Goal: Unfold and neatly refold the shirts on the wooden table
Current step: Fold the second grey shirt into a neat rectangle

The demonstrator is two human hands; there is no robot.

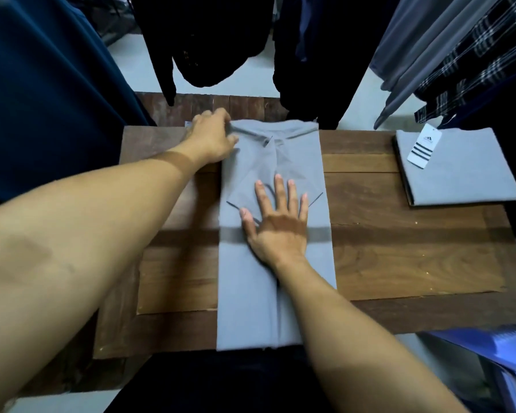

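A grey shirt (251, 281) lies in a long narrow strip down the middle of the wooden table (414, 263), both sides and sleeves folded inward, collar end at the far side. My left hand (212, 138) pinches the shirt's far left shoulder corner. Flat on the folded sleeves near the strip's middle rests my right hand (277, 222), fingers spread. A second grey shirt (456, 171), folded into a rectangle, lies at the table's far right with a white striped tag (422, 146) on it.
Dark garments (209, 46) hang over the table's far edge, a navy one (42, 84) at the left, grey and plaid ones (465, 61) at the right. A blue-white stack (507, 359) sits at the near right, off the table.
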